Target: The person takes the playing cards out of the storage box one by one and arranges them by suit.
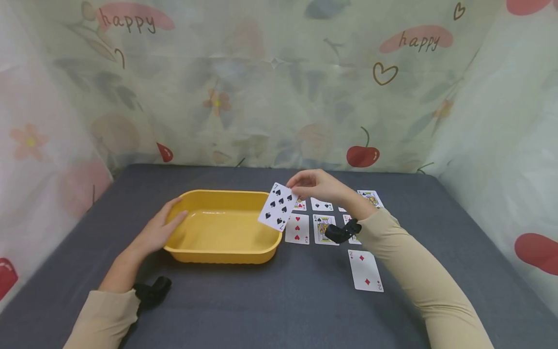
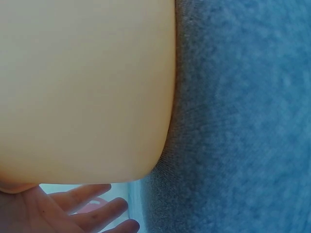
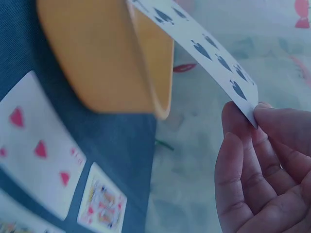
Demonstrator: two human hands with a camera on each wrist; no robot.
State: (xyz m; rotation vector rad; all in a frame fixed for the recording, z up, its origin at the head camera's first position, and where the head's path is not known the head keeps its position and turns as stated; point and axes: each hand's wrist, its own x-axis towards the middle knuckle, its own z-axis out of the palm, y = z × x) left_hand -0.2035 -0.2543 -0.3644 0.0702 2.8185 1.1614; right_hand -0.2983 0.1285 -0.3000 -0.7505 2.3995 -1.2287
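A seven of spades point(image 1: 277, 207) hangs tilted over the right rim of a yellow plastic tray point(image 1: 218, 257). My right hand point(image 1: 320, 186) pinches the card by one corner between thumb and fingers, as the right wrist view also shows. At the tray's left end my left hand point(image 1: 159, 225) holds the rim, thumb over the inner side and fingers outside. The left wrist view shows those fingers point(image 2: 99, 213) spread beyond the tray wall point(image 2: 87, 97). No cards are visible inside the tray.
Right of the tray, playing cards lie face up in rows, among them a three of hearts point(image 1: 297, 229) and a king point(image 1: 322, 228). A two of diamonds point(image 1: 365, 271) lies nearer. My right forearm partly covers some cards. A patterned curtain point(image 1: 274, 97) stands behind the dark tabletop point(image 1: 261, 305).
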